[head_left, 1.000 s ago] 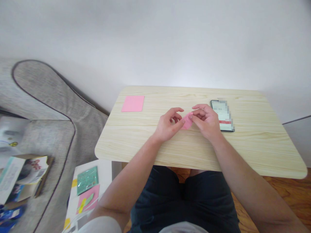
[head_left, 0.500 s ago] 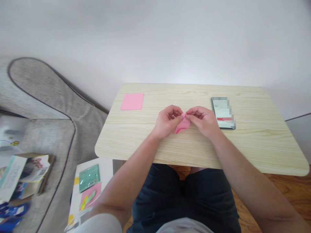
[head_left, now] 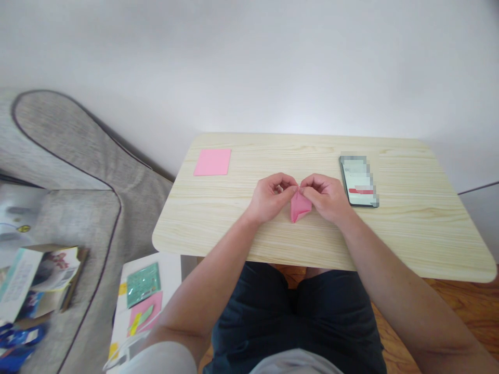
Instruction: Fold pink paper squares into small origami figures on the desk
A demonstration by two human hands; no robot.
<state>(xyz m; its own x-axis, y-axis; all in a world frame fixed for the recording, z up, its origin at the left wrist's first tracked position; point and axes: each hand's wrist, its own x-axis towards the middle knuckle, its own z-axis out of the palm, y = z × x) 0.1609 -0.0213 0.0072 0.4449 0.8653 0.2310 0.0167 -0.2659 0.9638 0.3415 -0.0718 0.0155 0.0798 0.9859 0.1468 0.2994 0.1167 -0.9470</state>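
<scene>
A small folded piece of pink paper (head_left: 300,206) hangs between my two hands, above the middle of the light wooden table (head_left: 241,244). My left hand (head_left: 273,196) pinches its top edge between thumb and fingertips. From the other side my right hand (head_left: 326,196) pinches the same top edge, with the fingertips of both hands almost meeting. The paper's lower part points down toward me and shows creases. My fingers hide its upper part.
A flat square of pink paper (head_left: 212,162) lies at the table's back left. Right of my hands rests a phone (head_left: 359,182) with a partly blurred screen. A green packet (head_left: 143,284) sits on a lower white surface, beside a grey sofa (head_left: 81,218) holding an open box (head_left: 42,283).
The pink paper has swung and turned, its lower point now hanging nearer to me and further right. Both hands have shifted slightly while still pinching it.
</scene>
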